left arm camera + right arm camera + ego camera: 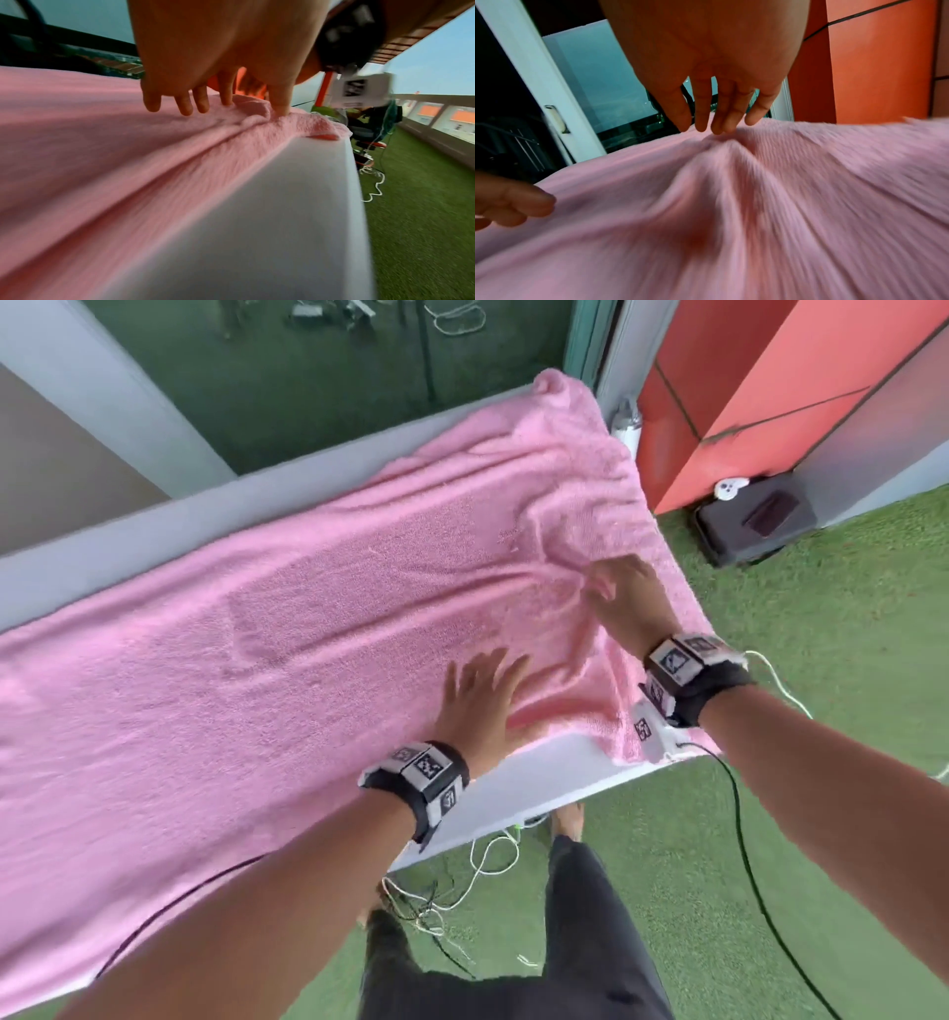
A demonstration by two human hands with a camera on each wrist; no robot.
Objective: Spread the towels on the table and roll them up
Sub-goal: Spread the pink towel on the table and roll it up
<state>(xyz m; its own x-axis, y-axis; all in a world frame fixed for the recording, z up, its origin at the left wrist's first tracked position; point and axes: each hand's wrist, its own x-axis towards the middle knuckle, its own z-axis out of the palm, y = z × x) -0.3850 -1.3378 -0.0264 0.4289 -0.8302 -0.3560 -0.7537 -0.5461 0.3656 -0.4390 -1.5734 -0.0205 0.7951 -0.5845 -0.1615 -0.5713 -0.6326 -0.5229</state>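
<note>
Both forearms reach in from the near side, each wearing a black wrist strap with printed markers, and the hands lie on a pink towel [308, 618] spread over a white table [554, 762]. The person's left hand [480, 706] rests flat near the near edge with fingers straight and fanned, holding nothing; in the left wrist view its fingertips [281, 107] press into a bunched ridge of cloth. The right hand [629, 600] sits closer to the right end of the table, fingers extended and relaxed, touching the towel where several creases meet, with nothing gripped. Most of the towel lies along the table's length and looks fairly smooth toward the left, while the right end is rumpled and spills over the right edge; a bare strip of table shows at the near right corner. Judging from this, spreading is nearly done and rolling has not begun. Trouble could come from the overhang: its weight may drag the towel off if the hands push toward that end. Pressing with fingertips alone may simply shove the folds along, and any crease left in would make a lopsided roll. Thick looped terry grips itself and bunches readily, while the table looks smooth and hard, so the whole sheet may slide.
</note>
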